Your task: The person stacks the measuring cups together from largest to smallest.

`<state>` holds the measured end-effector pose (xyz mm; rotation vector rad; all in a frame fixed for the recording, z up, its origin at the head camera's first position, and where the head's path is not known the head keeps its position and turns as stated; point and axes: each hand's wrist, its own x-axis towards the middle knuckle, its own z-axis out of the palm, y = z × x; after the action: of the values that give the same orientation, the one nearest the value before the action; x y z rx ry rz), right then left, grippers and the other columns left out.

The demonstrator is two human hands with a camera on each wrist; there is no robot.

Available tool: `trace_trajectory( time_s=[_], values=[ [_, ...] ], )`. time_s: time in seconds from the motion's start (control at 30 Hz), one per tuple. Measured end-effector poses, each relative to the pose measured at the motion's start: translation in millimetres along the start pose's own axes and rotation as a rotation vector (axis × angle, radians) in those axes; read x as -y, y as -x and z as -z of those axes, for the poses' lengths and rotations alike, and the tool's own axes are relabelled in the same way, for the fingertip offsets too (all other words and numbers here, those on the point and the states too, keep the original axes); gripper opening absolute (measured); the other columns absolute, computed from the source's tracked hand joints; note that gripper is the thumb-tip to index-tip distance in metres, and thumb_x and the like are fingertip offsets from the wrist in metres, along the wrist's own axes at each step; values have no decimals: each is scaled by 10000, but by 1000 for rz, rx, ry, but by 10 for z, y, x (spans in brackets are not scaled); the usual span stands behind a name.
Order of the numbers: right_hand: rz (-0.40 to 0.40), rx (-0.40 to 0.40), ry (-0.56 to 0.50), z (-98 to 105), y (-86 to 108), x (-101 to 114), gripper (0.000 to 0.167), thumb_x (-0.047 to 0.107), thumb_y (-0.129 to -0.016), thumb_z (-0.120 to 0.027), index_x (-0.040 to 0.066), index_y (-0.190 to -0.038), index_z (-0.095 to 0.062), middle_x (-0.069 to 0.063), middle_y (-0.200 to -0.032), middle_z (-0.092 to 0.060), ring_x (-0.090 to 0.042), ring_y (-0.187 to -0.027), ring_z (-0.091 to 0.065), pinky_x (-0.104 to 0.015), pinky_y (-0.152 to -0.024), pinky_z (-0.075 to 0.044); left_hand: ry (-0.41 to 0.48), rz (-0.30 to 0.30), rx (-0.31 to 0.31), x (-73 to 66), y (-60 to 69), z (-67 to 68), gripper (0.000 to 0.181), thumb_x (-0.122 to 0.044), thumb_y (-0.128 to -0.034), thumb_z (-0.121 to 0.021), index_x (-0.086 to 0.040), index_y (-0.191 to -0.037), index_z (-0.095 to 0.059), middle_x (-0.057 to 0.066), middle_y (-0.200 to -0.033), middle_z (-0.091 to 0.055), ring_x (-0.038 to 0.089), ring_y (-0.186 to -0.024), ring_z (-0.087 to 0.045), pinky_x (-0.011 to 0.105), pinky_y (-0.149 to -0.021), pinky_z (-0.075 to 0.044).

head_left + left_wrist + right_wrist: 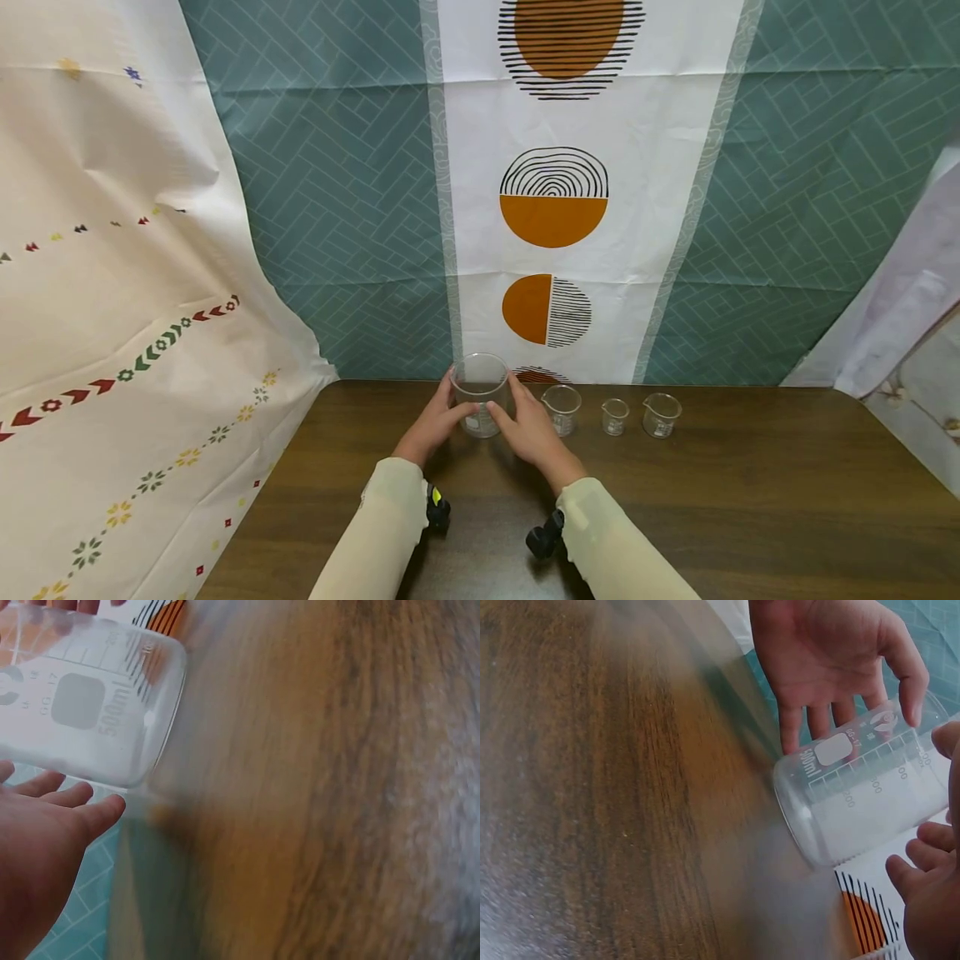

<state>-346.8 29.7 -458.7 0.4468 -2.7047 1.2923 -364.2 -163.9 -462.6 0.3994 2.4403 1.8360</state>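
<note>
A clear glass beaker marked 500ml stands upright near the table's back edge, between my two hands. My left hand holds its left side, thumb across the front and fingers round the side. From the right, my right hand grips it the same way. In the left wrist view the printed beaker shows above the left hand. The right wrist view has both the left hand and the right hand about the beaker. Whether its base touches the table, I cannot tell.
Three smaller glass beakers stand in a row to the right: a medium beaker, a tiny beaker and a small wide beaker. The dark wooden table ends at a patterned cloth behind. A cream cloth hangs at left.
</note>
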Motion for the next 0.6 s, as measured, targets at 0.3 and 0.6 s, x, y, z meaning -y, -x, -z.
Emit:
trace_trajectory(
  time_s=[0.3,0.6],
  values=[
    [-9,25,-23,12,-19,10,767,508,-958,-521,151,-1555,-197,-131,-1581,-285,-358,-1413,-352,-567,-1111,-315,65,19,11,42,-37,-41,922,-180,-867,-600,-112,-1562,3,238,-1593,-142,367,-1499,-64,585,-1172,-144],
    [-28,37,-59,-9,-56,-10,801,525,-938,-547,170,-1558,-183,-127,-1567,-320,-358,-1296,-509,-534,-1050,-411,93,29,1,94,-66,-59,874,-232,-867,-623,-252,-1553,-82,208,-1584,-194,362,-1488,-156,576,-1144,-249]
  ],
)
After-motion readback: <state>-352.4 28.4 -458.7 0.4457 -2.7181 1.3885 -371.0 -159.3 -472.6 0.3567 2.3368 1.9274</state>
